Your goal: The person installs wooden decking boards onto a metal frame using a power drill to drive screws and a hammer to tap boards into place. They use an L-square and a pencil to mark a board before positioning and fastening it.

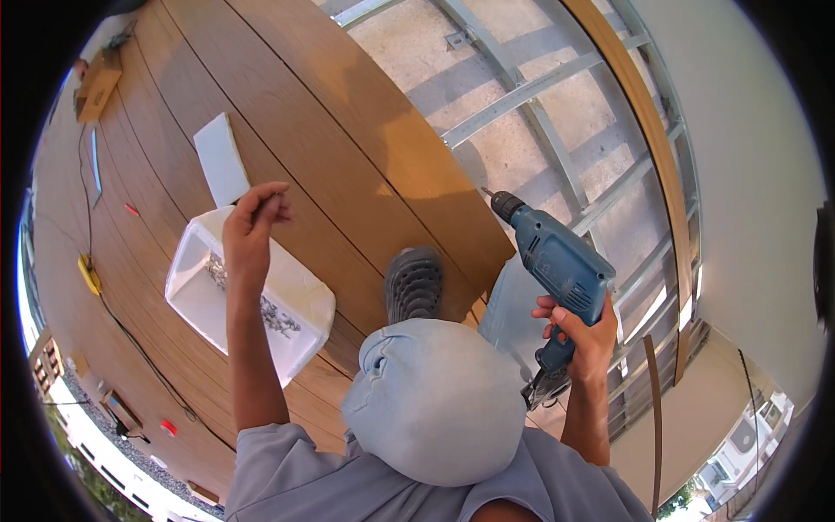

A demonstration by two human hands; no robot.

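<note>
My right hand (581, 335) is wrapped round the handle of a blue corded power drill (561, 261), whose black chuck and thin bit point up and left past the edge of the decking boards. My left hand (257, 213) hovers over a white foam box (309, 300), its fingers pinched together; whatever is between them is too small to name. Small metal pieces (278, 317) lie heaped in the box, partly hidden by my left forearm. Just beyond the box rests a flat white foam slab (222, 158).
Brown decking boards (330, 157) end beside an open metal frame (557, 157) over concrete. A long brown strip (648, 122) lies along the frame near a pale wall (748, 157). A cable with a yellow connector (90, 274), a cardboard box (98, 84) and a red tape roll (169, 427) are leftward.
</note>
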